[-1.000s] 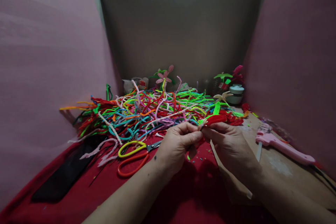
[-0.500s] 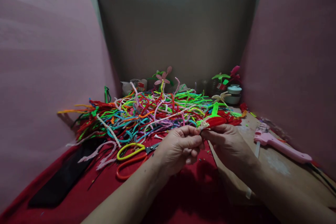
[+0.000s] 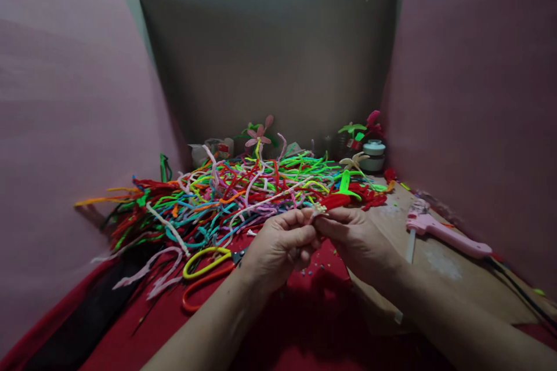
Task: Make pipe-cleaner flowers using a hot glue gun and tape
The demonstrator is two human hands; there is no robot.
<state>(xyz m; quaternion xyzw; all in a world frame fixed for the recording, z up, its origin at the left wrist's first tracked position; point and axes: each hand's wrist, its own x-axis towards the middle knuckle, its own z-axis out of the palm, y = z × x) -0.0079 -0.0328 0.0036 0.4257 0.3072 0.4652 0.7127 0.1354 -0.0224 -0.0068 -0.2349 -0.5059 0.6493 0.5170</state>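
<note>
My left hand (image 3: 278, 246) is closed in a pinch around the base of a small bunch of pale, cream-tipped flower stamens (image 3: 319, 209). From the other side, my right hand (image 3: 361, 243) meets it, with thumb and forefinger closed on the same bunch. A fuzzy red pipe-cleaner petal (image 3: 337, 201) shows just behind my right fingers; whether they touch it I cannot tell. Beyond it stands a bright green pipe-cleaner leaf (image 3: 345, 184). Scissors (image 3: 206, 269) with yellow and orange handles lie left of my left hand, their blades partly hidden by it.
A large tangle of colourful pipe cleaners (image 3: 243, 191) spreads behind my hands. On a brown board (image 3: 387, 226) at right rests a pink glue gun (image 3: 448, 235) with its cable. Finished pipe-cleaner flowers (image 3: 260, 134) and a lidded jar (image 3: 373, 155) stand at the back. Pink panels (image 3: 69, 98) wall both sides.
The whole view has shifted, so the things appear farther left. Both hands stay together at the stamens, with only a slight change in the fingers.
</note>
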